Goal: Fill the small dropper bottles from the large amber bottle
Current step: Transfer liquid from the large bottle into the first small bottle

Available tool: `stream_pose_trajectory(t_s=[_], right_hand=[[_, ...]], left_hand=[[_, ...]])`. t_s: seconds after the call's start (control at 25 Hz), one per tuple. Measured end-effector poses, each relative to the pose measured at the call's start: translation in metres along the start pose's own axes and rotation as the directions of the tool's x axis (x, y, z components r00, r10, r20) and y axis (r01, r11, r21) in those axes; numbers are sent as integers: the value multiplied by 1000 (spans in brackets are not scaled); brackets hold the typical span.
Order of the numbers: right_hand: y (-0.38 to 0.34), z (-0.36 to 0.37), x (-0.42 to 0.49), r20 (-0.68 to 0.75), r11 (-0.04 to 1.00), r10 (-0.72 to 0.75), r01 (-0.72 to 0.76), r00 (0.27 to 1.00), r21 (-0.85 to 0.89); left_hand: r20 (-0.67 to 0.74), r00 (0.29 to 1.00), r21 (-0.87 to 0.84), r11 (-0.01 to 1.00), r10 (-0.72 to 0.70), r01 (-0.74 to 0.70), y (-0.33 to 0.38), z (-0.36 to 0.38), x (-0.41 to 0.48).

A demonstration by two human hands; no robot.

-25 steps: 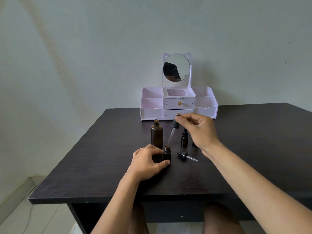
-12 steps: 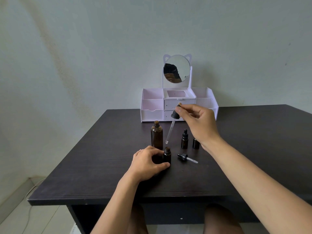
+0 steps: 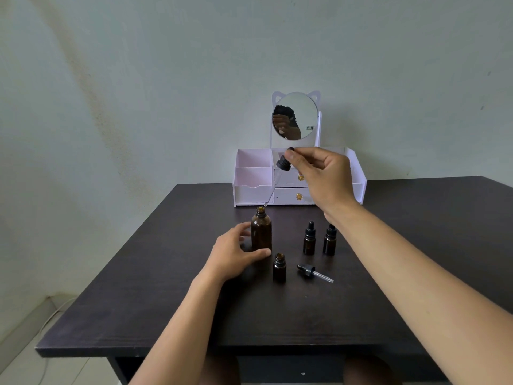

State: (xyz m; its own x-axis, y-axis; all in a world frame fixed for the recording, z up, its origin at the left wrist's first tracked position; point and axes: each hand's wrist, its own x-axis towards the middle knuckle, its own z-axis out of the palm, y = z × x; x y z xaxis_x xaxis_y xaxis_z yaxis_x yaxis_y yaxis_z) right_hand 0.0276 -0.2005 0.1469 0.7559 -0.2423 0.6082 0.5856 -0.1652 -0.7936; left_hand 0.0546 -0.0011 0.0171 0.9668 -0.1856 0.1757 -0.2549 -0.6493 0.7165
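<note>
Since the dropper (image 3: 283, 164) is no more than a thin glass tube under a ribbed black cap and rubber bulb, it should weigh next to nothing and chip or snap at the first knock. The right hand (image 3: 319, 176) takes it where it is safest, thumb and forefinger pinching the cap and bulb, never the glass. From those fingertips the tube slants down toward the left hand (image 3: 236, 251), and its tip hangs just over the open mouth of the large amber bottle (image 3: 261, 232), not yet inside as far as I can tell. The left hand is curled round the lower body of that bottle, its thumb across the front of the foot and its fingers on the far side. That looks the right hold, because the bottle is stiff, smooth glass, tall on a narrow base and likely to tip if the tube nudges the neck. The dark glass hides how much liquid is in it. Just beyond the left thumb tip stands the open small bottle (image 3: 279, 269), short and light enough to skate on the worktop (image 3: 388, 245), so it wants pinning round its body while it is filled. Past it from that thumb lies a loose dropper (image 3: 313, 272) on its side, free to roll. Two capped small bottles (image 3: 309, 240) stand side by side below the right wrist, and a white organiser (image 3: 252, 187) sits behind the right hand.
</note>
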Motion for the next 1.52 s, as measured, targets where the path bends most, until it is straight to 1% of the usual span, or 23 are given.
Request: stream_pose_trajectory(t_s=[0.08,0.28,0.44,0.6,0.8,0.92,1.04,1.36,1.52], right_hand=[[5,8,3,19,1000,-13,13,1000,-22],[12,18,7,62,998,-19,23,998,-66],[15,20,11,54,997,-33,37,998,-71],[20,19,13,39,994,-14,18,999,-107],[25,16,16,-15,998,-4,3,1000,-62],[25,18,18,-16,998,11,-12,1000,-67],[25,19,21,-25,998,-6,4,1000,-63],[25,18,21,-26,999,-3,1,1000,-47],[25,16,18,10,997,-9,10,1000,-74]], left_hand=[[10,1000,24,1000,18,-19,-6,2,4],[-23,998,44,998,54,-53,-14,6,5],[-45,998,60,997,52,-49,-13,7,5],[-46,998,69,996,52,-49,-14,8,5],[-50,998,81,996,46,-42,-11,7,4],[-45,998,86,995,44,-40,-11,7,4],[-45,998,88,995,42,-38,-11,7,5],[-45,999,76,997,29,-26,-12,7,5],[-43,999,71,997,27,-23,-12,7,4]])
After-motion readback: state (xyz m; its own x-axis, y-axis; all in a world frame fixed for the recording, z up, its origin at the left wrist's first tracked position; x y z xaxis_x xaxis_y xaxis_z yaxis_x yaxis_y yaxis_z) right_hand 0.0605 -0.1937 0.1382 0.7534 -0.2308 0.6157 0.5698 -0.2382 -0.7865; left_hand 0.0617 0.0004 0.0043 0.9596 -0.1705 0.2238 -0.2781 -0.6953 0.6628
